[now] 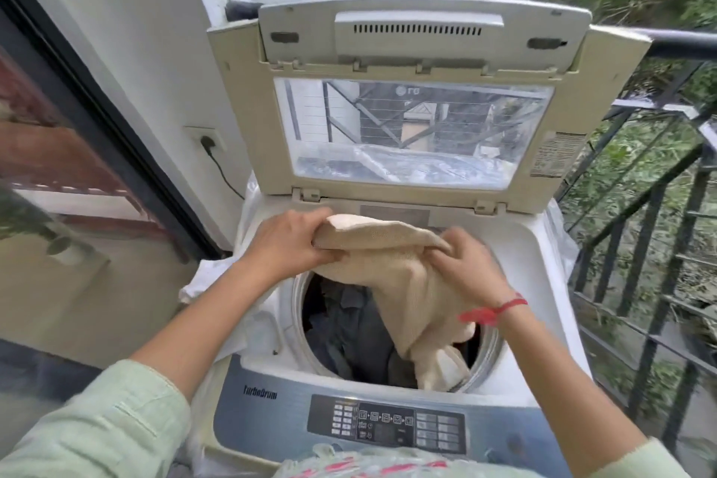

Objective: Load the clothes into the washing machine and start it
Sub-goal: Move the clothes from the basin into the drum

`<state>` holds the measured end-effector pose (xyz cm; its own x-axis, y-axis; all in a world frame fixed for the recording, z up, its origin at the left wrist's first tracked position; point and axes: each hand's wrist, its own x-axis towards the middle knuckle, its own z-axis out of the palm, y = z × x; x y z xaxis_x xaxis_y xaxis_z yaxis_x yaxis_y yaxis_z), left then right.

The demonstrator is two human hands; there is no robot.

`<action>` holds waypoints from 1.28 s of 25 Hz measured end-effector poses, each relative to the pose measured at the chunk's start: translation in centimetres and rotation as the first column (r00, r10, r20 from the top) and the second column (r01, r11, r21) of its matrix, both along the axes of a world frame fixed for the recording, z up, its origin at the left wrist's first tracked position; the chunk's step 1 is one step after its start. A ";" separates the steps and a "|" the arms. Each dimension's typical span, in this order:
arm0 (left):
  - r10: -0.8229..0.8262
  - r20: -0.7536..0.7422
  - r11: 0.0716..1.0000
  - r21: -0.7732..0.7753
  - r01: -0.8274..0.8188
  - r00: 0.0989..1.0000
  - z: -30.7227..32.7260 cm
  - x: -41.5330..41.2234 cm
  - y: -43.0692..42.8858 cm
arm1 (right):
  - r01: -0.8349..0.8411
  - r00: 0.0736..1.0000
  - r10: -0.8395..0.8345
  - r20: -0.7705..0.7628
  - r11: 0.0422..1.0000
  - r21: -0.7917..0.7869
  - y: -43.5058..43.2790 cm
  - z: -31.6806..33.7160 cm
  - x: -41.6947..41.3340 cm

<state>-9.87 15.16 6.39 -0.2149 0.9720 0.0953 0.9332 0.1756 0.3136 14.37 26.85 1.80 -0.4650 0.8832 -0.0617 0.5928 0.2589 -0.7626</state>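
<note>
Beige, coarse-knit cloth (403,275) hangs rumpled over the round drum opening of the white top-loading washing machine (543,283), its tail draped onto dark clothes (349,334) inside, while your left hand (289,241) and right hand (465,268) pinch its upper fold, fingers closed, wrists angled down.

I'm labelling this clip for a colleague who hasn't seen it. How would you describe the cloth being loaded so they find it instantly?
Start at the open washing machine with its lid raised. Over its round drum opening, the left hand and right hand grip a beige cloth that hangs into the drum. It is pale and knitted-looking, unlike the dark clothes below it.
</note>
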 end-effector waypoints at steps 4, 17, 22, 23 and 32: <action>0.066 -0.033 0.997 0.028 -0.065 0.997 -1.1 0.1 0.9 | 0.005 0.863 -0.298 0.408 0.813 0.582 2.2 -4.4 -2.7; 0.001 0.154 0.965 0.259 -0.042 0.988 1.3 -3.4 -3.7 | -0.656 0.537 0.529 0.657 0.752 -0.068 -1.8 -8.7 -8.5; -0.038 0.191 0.927 0.373 -0.037 0.981 3.9 -5.1 -8.3 | -0.771 0.635 0.769 -0.074 0.636 -0.012 -9.9 -1.2 -18.7; -0.039 0.148 0.920 0.391 -0.022 0.988 4.3 -5.5 -9.8 | -0.769 0.631 0.765 -0.129 0.638 0.025 -11.6 -0.7 -20.4; 0.409 -0.325 0.905 0.262 -0.334 0.853 6.6 -10.6 -19.6 | -0.436 0.703 0.599 -0.382 0.788 0.434 -12.9 6.1 -25.6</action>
<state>-20.51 -4.44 13.03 -0.4699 0.7811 0.4113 0.8628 0.5047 0.0273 -11.28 14.00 7.87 -0.7467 0.4262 0.5107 -0.1239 0.6652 -0.7363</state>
